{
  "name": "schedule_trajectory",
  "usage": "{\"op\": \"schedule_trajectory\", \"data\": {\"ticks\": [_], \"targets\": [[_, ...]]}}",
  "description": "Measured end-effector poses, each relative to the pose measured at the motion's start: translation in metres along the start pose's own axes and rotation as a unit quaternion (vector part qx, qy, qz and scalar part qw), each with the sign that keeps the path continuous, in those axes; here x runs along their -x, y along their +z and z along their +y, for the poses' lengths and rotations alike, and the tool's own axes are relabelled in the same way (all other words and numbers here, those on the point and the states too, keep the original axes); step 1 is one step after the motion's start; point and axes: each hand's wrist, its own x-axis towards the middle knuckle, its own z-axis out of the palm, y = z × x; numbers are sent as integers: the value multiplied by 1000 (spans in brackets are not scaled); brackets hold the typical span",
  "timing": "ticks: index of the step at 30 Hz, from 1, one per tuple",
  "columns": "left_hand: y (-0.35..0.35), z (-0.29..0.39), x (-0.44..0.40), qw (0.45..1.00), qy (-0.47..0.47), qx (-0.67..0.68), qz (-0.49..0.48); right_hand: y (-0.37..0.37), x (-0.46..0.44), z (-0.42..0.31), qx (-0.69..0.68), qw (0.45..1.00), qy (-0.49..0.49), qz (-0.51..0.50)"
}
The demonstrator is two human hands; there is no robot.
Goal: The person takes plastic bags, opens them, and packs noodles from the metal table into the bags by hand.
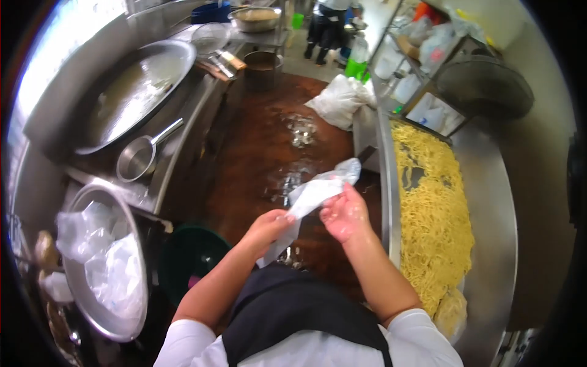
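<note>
Plastic bag held between both hands, long axis roughly 7-to-1 o'clock; left hand pinches it near mid-length; right hand grips by fingertips toward the 1 o'clock end; noodles at 3 o'clock, right hand nearer.
</note>
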Motion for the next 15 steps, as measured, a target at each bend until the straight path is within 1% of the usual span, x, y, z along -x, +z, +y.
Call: {"op": "schedule_trajectory", "data": {"ticks": [1, 2, 3, 4, 5, 6, 8, 9, 10, 11, 12, 13, 14, 15], "targets": [[5, -1, 3, 980, 99, -172, 27, -4, -4, 1, 4, 1000, -2, 8], [10, -1, 6, 919, 201, -334, 52, -8, -6, 2, 7, 1000, -2, 14], [10, 0, 10, 820, 305, -475, 95, -10, -8, 4, 13, 1000, -14, 24], [11, 5, 14, 685, 402, -592, 138, -9, -8, 6, 18, 999, -25, 32], [16, 11, 18, 697, 358, -607, 134, -8, -8, 8, 23, 998, -32, 43], [19, 15, 21, 696, 362, -608, 121, -7, -7, 8, 27, 998, -36, 53], [23, 20, 26, 608, 418, -664, 117, -5, -6, 9, 24, 997, -46, 60], [25, 22, 26, 595, 436, -666, 110, -5, -8, 9, 43, 994, -55, 79], [27, 21, 23, 593, 441, -667, 101, -8, -7, 9, 62, 991, -63, 97], [29, 20, 20, 769, 353, -524, 98, -24, -13, 10, 113, 988, -80, 74], [32, 20, 15, 900, 241, -352, 90, -37, -18, 20, 109, 987, -86, 77], [33, 18, 4, 963, 203, -171, 48, -47, -23, 36, 214, 951, -215, 52], [43, 21, 3, 992, 122, -39, -20, -54, -25, 42, 313, 887, -337, 29], [66, 27, 12, 994, 81, 19, -77, -34, 6, 38, 465, 799, -381, -18]]}}
